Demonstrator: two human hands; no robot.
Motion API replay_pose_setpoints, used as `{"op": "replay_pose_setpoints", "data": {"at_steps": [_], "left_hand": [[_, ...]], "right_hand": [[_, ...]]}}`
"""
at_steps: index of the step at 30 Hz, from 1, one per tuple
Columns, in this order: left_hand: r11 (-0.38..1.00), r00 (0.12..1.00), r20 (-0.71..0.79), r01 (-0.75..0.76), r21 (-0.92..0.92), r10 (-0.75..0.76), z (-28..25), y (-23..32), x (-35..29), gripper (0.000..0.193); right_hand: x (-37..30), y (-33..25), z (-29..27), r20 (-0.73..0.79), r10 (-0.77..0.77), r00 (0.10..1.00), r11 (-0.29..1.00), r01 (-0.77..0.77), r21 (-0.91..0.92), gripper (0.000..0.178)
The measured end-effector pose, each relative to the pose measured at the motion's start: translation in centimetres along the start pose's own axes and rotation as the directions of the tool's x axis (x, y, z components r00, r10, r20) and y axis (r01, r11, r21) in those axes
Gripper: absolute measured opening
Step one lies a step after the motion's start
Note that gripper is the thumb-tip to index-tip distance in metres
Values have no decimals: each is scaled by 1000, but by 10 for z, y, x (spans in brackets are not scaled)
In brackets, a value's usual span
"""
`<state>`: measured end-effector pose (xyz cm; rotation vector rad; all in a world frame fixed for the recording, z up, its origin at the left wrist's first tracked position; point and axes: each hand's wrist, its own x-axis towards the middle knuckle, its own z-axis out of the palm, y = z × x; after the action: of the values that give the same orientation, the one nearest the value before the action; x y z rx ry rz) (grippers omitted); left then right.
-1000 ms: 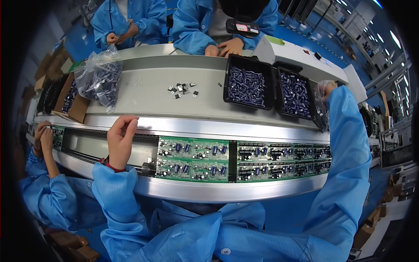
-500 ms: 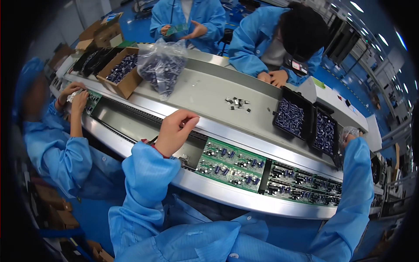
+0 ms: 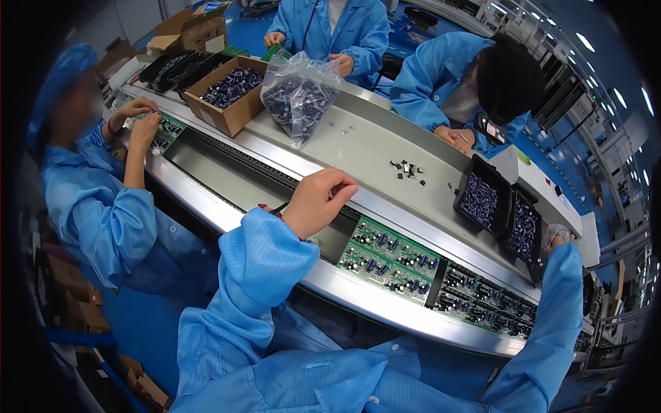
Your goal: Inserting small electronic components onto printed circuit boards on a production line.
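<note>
Your head has turned to the left, so the belt now slants across the view and the cardboard box (image 3: 231, 96) of small parts has come into sight. Your left hand (image 3: 318, 201) has moved off the green circuit boards (image 3: 396, 258) and now sits just left of them, fingers curled. Your right hand (image 3: 556, 237) has slid toward the right edge beside the black trays (image 3: 482, 199).

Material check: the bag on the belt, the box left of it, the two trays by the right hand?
Bag: thin clear plastic film, glossy and crinkled. Box: brown corrugated cardboard, matte, flaps open. Trays: black, likely moulded plastic, slight sheen. The right hand reaches the trays' far end.
</note>
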<state>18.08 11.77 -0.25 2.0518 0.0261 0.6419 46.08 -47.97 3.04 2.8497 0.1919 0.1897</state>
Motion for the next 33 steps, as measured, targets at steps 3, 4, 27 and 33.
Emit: {"op": "replay_pose_setpoints", "data": {"at_steps": [3,4,27,33], "left_hand": [[1000,1000,-9,-8,-12,8,0,5,2,8],[1000,1000,-7,-14,-20,14,0,6,3,8],[-195,754,532,497,-846,-386,22,149,-138,44],[-387,646,625,491,-780,-438,21,131,-145,47]], "right_hand": [[14,29,3,50,-76,996,939,55,338,23],[16,39,4,68,-114,991,866,66,496,22],[-279,-344,-203,-480,-685,548,82,712,697,21],[-283,-365,-199,-480,-759,440,114,816,567,26]]}}
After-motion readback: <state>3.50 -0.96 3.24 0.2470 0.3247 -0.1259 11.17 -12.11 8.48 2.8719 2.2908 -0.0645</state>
